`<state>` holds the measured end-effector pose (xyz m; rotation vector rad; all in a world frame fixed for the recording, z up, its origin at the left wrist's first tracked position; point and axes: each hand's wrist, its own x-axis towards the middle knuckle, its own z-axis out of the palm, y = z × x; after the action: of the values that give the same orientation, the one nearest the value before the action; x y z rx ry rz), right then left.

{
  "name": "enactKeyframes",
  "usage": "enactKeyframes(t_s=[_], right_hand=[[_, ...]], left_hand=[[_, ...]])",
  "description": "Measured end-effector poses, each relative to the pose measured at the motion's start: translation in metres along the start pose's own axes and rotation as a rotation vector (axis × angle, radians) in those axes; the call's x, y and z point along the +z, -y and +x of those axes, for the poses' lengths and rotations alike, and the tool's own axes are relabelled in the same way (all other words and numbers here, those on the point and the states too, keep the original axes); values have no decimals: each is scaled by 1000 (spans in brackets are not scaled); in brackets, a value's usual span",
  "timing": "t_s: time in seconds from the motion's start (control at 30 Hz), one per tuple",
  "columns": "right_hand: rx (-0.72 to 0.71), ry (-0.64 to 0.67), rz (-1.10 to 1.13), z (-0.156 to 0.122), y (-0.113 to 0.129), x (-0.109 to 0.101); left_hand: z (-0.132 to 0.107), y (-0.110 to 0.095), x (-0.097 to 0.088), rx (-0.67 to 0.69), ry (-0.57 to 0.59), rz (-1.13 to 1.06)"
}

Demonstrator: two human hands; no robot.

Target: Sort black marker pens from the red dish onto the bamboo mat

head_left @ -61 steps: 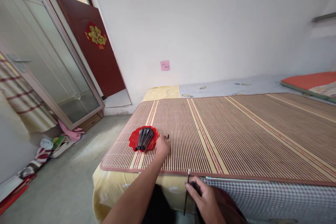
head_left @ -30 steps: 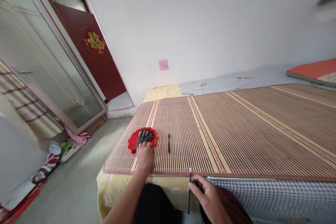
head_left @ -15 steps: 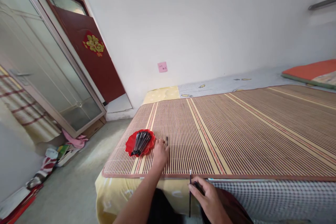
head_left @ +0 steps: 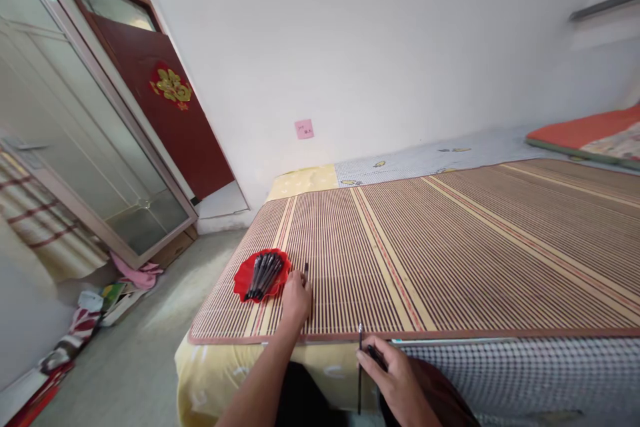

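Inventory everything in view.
bedding: count unclear, yellow and grey, under mat
mat: 1, striped brown, centre
plate: 1, red, on mat
pens: several, black, on plate
loose pen: 1, black, beside plate
rod: 1, dark, bottom centre
stub: 1, black, beside rod
pad: 1, orange, far right
note: 1, pink, on wall
door: 1, dark red, left
emblem: 1, gold, on door
glazed panel: 1, pale, left
curtain: 1, cream, left edge
bar: 1, grey, upper right
clutter: several, mixed, lower left
legs: 2, dark, bottom
left grip: 1, bare, at loose pen
right grip: 1, bare, holding rod
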<state>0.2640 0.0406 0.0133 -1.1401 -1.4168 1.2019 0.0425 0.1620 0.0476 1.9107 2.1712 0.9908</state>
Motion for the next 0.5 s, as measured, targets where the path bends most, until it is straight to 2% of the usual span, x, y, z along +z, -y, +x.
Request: enactKeyframes(t_s=[0.1,0.2,0.27,0.4,0.47,0.5], right_hand=[[-7,-20,11,0,-3,0],[-21,-49,39,0,-1,-1],[-29,-73,56,0,2,-2],[-51,-88,36,-1,9,-2],[-66,-62,21,-2,10,0],[-77,-51,16,-3,10,1]], left_hand=[[-13,-11,-14,49,-51,-61],[-46,-24,-27,92,-47,-162],[-76,-34,-30,95,31,-275],[-130,-51,-24,-58,348,-766],[-144,-56,-18,-110,398,-898],[-147,-57,-15,-124,387,-920]])
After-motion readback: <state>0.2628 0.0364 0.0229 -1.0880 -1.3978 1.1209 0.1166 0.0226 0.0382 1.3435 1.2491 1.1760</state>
